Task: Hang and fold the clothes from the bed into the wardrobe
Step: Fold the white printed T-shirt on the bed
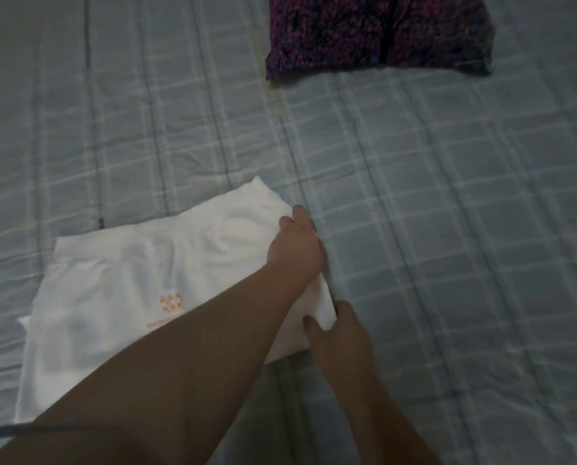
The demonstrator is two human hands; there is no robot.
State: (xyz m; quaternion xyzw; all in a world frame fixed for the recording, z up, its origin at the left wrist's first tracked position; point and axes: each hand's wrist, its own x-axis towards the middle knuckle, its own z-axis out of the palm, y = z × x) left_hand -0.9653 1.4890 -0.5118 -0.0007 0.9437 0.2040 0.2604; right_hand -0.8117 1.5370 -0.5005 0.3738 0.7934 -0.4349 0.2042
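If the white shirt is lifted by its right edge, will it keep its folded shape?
Probably not. The white shirt lies soft and creased on the bed, so it would likely sag and unfold. It looks thin and light. Both the left hand and right hand pinch that edge.

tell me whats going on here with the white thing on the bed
A person is folding a white garment with an orange print on a bed covered by a blue checked sheet. The left hand reaches across and grips the garment's right edge further up, while the right hand pinches the same edge nearer the person. A folded dark purple patterned garment lies apart at the far side of the bed. No wardrobe is in view.
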